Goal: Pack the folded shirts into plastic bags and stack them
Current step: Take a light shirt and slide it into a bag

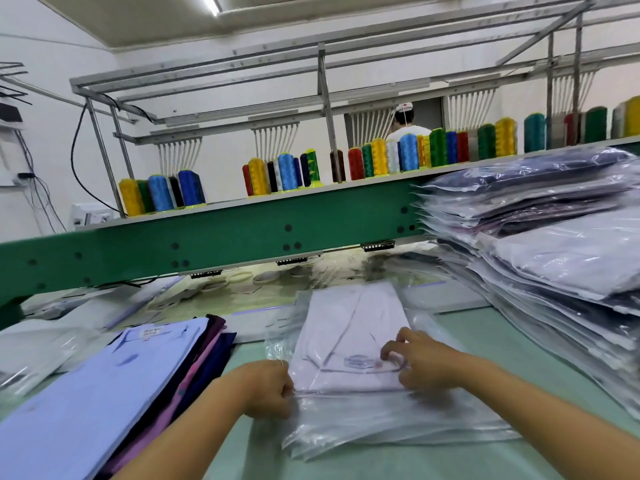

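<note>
The folded pale lilac shirt (pixel 349 337) lies in front of me at the middle of the bench (pixel 464 330), inside a clear plastic bag (pixel 363 420), collar end nearest me. The bag's open mouth spreads toward me past the collar. My left hand (pixel 266 386) is at the shirt's near left corner, fingers curled and pinching the bag's film there. My right hand (pixel 419 362) sits on the near right side by the collar, fingers bent and pinching the film over the shirt.

To the left, a pile of unbagged shirts (pixel 97 386) lies on the pale green bench, a light blue one on top and darker purple ones under it. To the right rises a tall stack of bagged shirts (pixel 554 258).

Beyond them a green machine beam (pixel 221 233) spans the room, with coloured thread cones (pixel 377 157) on the shelf above it. A person (pixel 407 123) stands far behind.

The neck label (pixel 358 362) in my shirt and the blue shirt's label (pixel 151 331) are too blurred to read.
</note>
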A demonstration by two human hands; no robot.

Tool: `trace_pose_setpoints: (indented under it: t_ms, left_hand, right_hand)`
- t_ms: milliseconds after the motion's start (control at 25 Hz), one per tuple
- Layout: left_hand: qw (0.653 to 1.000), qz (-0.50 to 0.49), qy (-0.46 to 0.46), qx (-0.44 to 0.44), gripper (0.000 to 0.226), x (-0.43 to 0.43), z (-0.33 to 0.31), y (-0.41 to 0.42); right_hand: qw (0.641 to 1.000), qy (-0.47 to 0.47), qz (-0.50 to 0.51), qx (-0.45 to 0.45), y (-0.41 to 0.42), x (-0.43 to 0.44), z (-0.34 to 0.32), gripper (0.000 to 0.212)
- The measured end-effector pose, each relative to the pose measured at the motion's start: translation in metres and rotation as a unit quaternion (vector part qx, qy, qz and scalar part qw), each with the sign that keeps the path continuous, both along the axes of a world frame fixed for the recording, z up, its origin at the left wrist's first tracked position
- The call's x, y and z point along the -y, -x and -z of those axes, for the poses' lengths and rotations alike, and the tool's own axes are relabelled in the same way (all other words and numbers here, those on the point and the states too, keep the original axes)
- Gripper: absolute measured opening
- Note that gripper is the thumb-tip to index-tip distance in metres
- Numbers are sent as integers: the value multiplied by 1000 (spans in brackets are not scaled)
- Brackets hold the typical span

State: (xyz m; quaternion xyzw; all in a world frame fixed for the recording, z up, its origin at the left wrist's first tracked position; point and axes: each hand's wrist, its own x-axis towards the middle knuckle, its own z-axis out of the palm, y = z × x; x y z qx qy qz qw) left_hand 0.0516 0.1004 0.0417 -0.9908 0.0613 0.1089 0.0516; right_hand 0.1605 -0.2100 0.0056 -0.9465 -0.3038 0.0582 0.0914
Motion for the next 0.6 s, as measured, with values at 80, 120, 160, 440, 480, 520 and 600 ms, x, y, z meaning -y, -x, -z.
trace_pose_setpoints:
  t_ms: [80,120,160,440,480,520,600]
  left_hand:
    - [998,-34,-16,-55,18,4,-5,-10]
    - [994,-40,-42,-89,19,6,-8,-21]
    - [987,-46,-77,-130,22,9,-11,-33]
    - [990,-86,-87,74,30,28,-20,-127]
    - [987,-86,-76,114,31,33,-15,-144]
    - [984,-87,-54,144,33,40,-10,-162]
    - [977,-81,16,198,36,55,3,-198]
  right_hand:
    - [999,-16,31,-35,-8,0,-6,26]
    - [998,-9,51,-26,-14,-1,-9,18]
    - [997,-6,75,2,-20,-3,-10,14]
    - [969,-136,174,112,-88,-48,-19,20]
    - [968,-137,173,116,-101,-57,-18,24]
    - [969,-128,173,122,-115,-66,-16,31]
    - [971,-106,170,134,-140,-87,-11,44]
